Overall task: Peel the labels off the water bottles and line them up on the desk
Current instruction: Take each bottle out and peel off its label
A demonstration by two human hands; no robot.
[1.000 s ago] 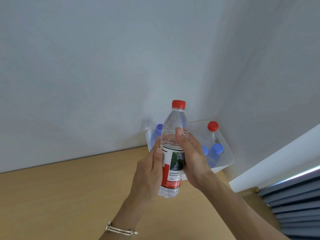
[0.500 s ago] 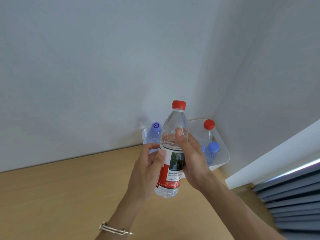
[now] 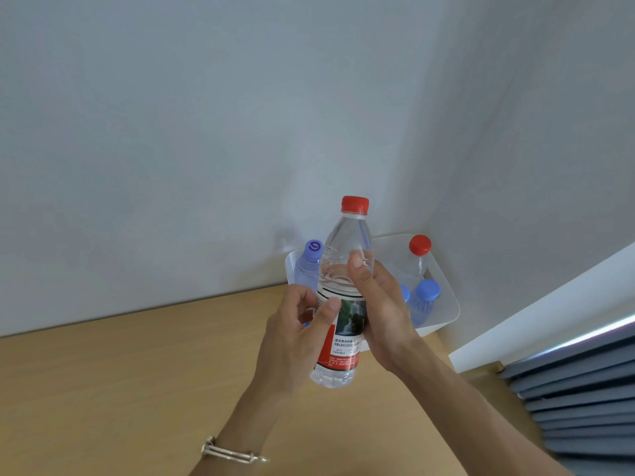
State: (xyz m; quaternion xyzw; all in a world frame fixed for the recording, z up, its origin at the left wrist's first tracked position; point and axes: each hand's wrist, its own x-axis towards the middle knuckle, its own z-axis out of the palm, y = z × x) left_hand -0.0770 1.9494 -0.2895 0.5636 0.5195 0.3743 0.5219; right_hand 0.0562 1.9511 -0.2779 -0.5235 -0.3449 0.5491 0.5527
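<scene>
A clear water bottle (image 3: 345, 249) with a red cap stands upright in the air above the wooden desk (image 3: 103, 389), held between both hands. Its red, white and picture label (image 3: 347, 334) wraps the lower half. My right hand (image 3: 381, 310) grips the bottle from the right, thumb pressed on the shoulder. My left hand (image 3: 295, 341) holds the left side, its thumb lying on the label's upper edge and the fingers curled at the label's far side. Behind, a white bin (image 3: 446, 304) holds other bottles: one with a purple cap (image 3: 311, 266), one with a red cap (image 3: 417, 255), and blue-capped ones (image 3: 426, 297).
The bin sits in the desk's back right corner against grey walls. A white ledge (image 3: 549, 304) and grey slatted blinds (image 3: 584, 389) lie to the right. A metal bracelet (image 3: 230, 453) circles my left wrist.
My left hand has loosened from a full wrap; its fingers have spread and the thumb has slid onto the label's top edge. The view has shifted slightly, the bin showing farther left.
</scene>
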